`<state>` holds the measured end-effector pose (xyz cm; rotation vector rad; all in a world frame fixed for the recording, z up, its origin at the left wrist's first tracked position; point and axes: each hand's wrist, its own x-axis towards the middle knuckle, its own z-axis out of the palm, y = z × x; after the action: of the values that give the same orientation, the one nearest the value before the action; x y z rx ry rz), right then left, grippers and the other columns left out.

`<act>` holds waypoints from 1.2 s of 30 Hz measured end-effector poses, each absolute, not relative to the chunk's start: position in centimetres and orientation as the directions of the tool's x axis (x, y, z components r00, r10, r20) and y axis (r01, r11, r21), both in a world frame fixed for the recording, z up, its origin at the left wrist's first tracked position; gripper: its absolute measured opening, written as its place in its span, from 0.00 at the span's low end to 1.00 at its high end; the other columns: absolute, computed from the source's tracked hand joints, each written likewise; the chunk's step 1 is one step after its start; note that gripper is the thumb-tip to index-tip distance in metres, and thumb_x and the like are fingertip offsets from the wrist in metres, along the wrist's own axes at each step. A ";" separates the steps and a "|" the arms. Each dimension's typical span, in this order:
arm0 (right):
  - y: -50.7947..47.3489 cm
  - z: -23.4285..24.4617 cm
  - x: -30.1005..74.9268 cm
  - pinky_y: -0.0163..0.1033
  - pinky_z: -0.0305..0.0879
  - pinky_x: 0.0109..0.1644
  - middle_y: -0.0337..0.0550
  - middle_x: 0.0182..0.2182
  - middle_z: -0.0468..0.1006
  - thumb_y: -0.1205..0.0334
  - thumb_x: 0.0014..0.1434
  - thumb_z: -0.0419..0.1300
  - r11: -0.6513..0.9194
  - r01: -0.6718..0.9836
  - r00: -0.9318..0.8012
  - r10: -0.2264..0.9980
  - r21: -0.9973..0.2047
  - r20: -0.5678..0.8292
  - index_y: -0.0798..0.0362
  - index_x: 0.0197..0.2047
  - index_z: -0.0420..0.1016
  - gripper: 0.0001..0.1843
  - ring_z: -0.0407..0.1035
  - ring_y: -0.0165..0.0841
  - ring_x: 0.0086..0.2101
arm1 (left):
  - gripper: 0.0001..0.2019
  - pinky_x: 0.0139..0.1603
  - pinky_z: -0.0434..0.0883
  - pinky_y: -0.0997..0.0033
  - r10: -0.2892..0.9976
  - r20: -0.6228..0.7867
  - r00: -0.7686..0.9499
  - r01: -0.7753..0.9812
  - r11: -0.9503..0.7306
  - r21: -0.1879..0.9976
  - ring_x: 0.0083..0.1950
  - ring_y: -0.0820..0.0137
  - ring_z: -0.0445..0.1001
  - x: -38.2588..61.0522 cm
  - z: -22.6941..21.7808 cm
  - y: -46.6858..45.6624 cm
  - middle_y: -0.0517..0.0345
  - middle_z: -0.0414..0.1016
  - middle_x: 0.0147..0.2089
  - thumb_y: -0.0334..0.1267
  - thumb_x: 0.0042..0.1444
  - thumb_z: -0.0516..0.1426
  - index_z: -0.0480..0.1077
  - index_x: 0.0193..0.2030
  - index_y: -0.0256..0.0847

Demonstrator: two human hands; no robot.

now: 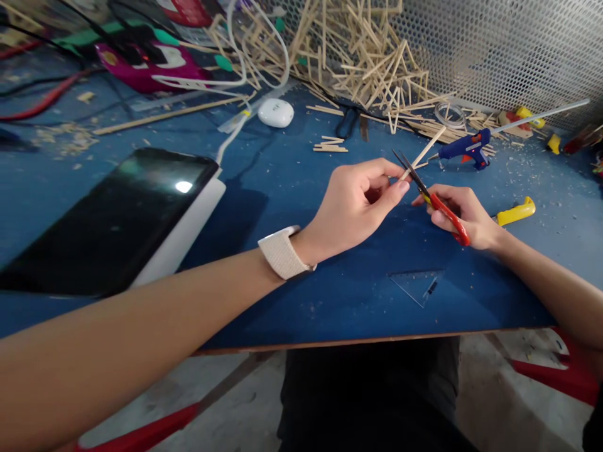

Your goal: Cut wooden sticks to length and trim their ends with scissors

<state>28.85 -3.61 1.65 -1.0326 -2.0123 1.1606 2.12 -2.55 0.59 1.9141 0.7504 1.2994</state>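
Observation:
Between the thumb and fingers of my left hand is the near end of a thin wooden stick, which slants up and to the right. My right hand grips scissors with red and yellow handles. Their dark blades lie across the stick close to my left fingertips, slightly apart. Whether the blades touch the wood I cannot tell. A few short cut sticks lie on the blue table beyond my left hand. Behind the scissors rests a blue glue gun with a long glue stick in its back.
A tablet lies at left. A white earbud case, a purple power strip and cables are behind it. A tangled stick structure stands against the perforated metal panel. A yellow-handled knife and clear set square lie nearer.

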 end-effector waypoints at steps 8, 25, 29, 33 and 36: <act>-3.7 1.9 29.0 0.39 0.56 0.36 0.37 0.34 0.74 0.24 0.70 0.71 0.303 0.322 -0.558 0.826 -0.897 0.079 0.55 0.55 0.86 0.38 0.57 0.28 0.31 | 0.08 0.23 0.63 0.67 0.775 0.519 0.360 0.103 -0.586 0.804 0.22 0.70 0.69 2.0 0.7 -2.9 0.61 0.76 0.26 0.41 0.78 0.64 0.84 0.46 0.42; -3.9 2.1 29.1 0.39 0.55 0.36 0.36 0.34 0.73 0.24 0.72 0.68 0.302 0.332 -0.589 0.807 -0.894 0.054 0.55 0.56 0.84 0.38 0.58 0.29 0.31 | 0.12 0.22 0.62 0.69 0.780 0.508 0.367 0.055 -0.563 0.825 0.21 0.71 0.66 2.1 1.0 -2.8 0.62 0.73 0.23 0.43 0.77 0.64 0.86 0.44 0.41; -3.9 2.2 29.2 0.39 0.56 0.36 0.37 0.35 0.74 0.23 0.72 0.66 0.306 0.348 -0.596 0.802 -0.886 0.042 0.56 0.56 0.84 0.40 0.60 0.29 0.32 | 0.11 0.22 0.62 0.69 0.776 0.516 0.362 0.067 -0.574 0.816 0.20 0.71 0.66 2.1 0.9 -2.8 0.63 0.73 0.22 0.42 0.77 0.64 0.87 0.44 0.41; -4.0 2.3 28.9 0.39 0.56 0.36 0.37 0.35 0.73 0.23 0.71 0.68 0.283 0.337 -0.583 0.812 -0.898 0.038 0.56 0.55 0.84 0.40 0.59 0.29 0.32 | 0.10 0.22 0.62 0.70 0.768 0.534 0.354 0.082 -0.594 0.800 0.20 0.71 0.67 2.1 0.9 -2.8 0.63 0.74 0.23 0.40 0.76 0.65 0.87 0.44 0.42; -4.0 2.4 28.6 0.39 0.55 0.36 0.37 0.35 0.72 0.23 0.71 0.69 0.265 0.311 -0.574 0.817 -0.913 0.041 0.56 0.53 0.84 0.39 0.59 0.29 0.32 | 0.09 0.22 0.62 0.69 0.772 0.534 0.345 0.107 -0.598 0.795 0.21 0.71 0.67 2.1 0.8 -2.7 0.63 0.75 0.23 0.41 0.75 0.65 0.87 0.45 0.43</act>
<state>28.61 -4.04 2.36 -1.0170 -2.0231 1.2832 2.07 -2.70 0.81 1.9453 0.7666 1.2790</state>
